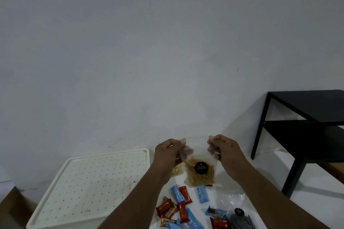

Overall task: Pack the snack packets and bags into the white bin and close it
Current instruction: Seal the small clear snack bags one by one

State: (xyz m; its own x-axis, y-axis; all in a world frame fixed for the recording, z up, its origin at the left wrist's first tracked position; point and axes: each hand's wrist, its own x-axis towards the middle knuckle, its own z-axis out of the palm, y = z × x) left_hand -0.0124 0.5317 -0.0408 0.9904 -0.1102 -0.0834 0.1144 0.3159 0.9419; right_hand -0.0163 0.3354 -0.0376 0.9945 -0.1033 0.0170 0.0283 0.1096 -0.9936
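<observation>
A clear bag of yellow stick snacks (pixel 200 170) with a round black label hangs in the air in front of me. My left hand (pixel 167 151) pinches its top left corner and my right hand (pixel 226 149) pinches its top right corner. The white bin (pixel 89 188) stands at the lower left with its perforated lid on. Below the bag, several small blue packets (pixel 202 194) and red packets (pixel 185 194) lie scattered on the white surface. A dark grey bag (pixel 241 220) lies at the bottom right.
A black side table (pixel 305 117) with a lower shelf stands at the right against the white wall. A second clear bag with pale snacks (pixel 176 171) peeks out behind my left wrist. Crumpled clear plastic (pixel 232 198) lies right of the packets.
</observation>
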